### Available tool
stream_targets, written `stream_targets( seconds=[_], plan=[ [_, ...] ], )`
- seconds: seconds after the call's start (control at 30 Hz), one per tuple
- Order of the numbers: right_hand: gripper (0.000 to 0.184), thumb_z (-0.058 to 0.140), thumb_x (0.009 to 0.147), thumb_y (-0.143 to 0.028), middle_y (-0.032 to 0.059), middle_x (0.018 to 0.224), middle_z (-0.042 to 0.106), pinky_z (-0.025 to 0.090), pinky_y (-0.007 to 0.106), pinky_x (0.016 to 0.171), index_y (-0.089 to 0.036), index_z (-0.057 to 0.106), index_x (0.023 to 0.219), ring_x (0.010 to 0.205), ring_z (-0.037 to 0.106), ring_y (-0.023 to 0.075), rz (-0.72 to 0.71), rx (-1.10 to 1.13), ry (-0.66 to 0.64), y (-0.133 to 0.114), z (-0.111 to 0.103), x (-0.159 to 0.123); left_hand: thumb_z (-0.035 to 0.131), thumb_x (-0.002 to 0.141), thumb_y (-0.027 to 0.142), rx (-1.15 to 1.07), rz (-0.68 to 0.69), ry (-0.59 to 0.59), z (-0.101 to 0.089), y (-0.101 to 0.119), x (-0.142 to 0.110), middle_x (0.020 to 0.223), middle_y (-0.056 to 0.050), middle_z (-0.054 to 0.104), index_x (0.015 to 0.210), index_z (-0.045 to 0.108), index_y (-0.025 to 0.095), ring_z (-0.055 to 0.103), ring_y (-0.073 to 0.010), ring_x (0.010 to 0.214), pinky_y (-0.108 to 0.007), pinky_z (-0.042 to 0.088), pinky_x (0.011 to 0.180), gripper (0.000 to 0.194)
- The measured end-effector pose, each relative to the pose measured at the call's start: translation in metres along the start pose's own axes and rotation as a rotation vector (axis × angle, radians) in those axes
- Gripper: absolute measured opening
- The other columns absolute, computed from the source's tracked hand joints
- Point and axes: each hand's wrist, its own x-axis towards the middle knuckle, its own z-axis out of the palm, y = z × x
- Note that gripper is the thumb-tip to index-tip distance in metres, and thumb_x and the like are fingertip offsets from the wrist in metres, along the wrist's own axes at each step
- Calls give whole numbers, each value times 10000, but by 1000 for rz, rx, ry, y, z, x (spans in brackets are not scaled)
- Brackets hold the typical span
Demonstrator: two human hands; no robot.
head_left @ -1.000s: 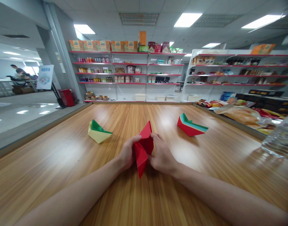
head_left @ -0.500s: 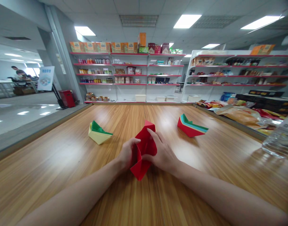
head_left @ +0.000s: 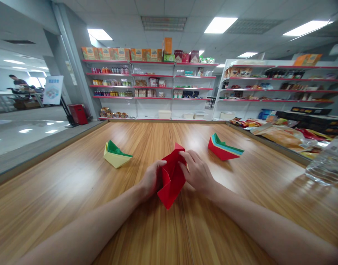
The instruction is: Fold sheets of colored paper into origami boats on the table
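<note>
A red folded paper boat (head_left: 171, 180) is held between my hands, its hollow side facing up and its pointed ends toward and away from me. My left hand (head_left: 152, 178) grips its left side, thumb over the edge and the other fingers hidden beneath. On the right side, my right hand (head_left: 198, 171) has its fingers curled over the paper's rim near the far end. To the left stands a yellow-and-green nest of paper boats (head_left: 117, 155). Another nest, red outside with blue, yellow and green layers (head_left: 224, 148), stands to the right.
A clear plastic bottle (head_left: 327, 162) stands at the right on the wooden table (head_left: 75, 206). Packaged snacks (head_left: 282, 134) lie beyond the table's right edge. Stocked shelves (head_left: 152, 87) line the back. A person (head_left: 18, 81) is far off at the left.
The red paper boat has shifted slightly right and turned a little. My right thumb has come out of its near hollow, and the right fingers have moved toward the far end.
</note>
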Motion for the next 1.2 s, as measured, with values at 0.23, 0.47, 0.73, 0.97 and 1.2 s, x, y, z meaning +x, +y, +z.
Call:
stream_targets(
  seconds=[0.23, 0.47, 0.73, 0.97, 1.2],
  plan=[
    [165, 402, 854, -77, 62, 784, 544, 428, 293, 623, -165, 531, 802, 699, 508, 177, -17, -23, -24, 8, 2, -1, 561, 701, 324, 81, -29, -17, -7, -7, 3, 643, -33, 631, 721, 612, 120, 537, -138, 556, -259, 392, 585, 211],
    [111, 410, 902, -166, 29, 764, 536, 444, 277, 613, -194, 505, 853, 668, 531, 147, 161, 371, 189, 4, 3, 1, 577, 673, 289, 162, -35, -77, -8, -6, 2, 641, -22, 600, 761, 611, 117, 513, -126, 546, -242, 354, 548, 196],
    [170, 491, 885, -365, -19, 724, 514, 506, 263, 563, -210, 434, 847, 632, 553, 121, 538, 1012, 254, 8, 16, 1, 577, 706, 247, 105, -8, -165, -8, 4, 2, 798, -70, 641, 944, 611, 107, 576, -155, 642, -242, 404, 595, 278],
    [79, 445, 903, -274, 57, 895, 502, 520, 314, 635, -212, 493, 913, 817, 538, 179, 281, 586, 176, 2, 5, -2, 617, 712, 250, 93, -16, -44, -14, 0, 4, 732, -35, 642, 823, 623, 120, 567, -138, 620, -244, 408, 614, 171],
    [152, 458, 855, -106, 95, 1056, 576, 439, 416, 874, -200, 542, 939, 1013, 498, 230, -104, 184, 58, 7, -8, 4, 638, 710, 289, 267, 103, 26, -25, -1, 12, 637, -4, 609, 697, 609, 121, 501, -108, 536, -232, 332, 534, 171]
  ],
)
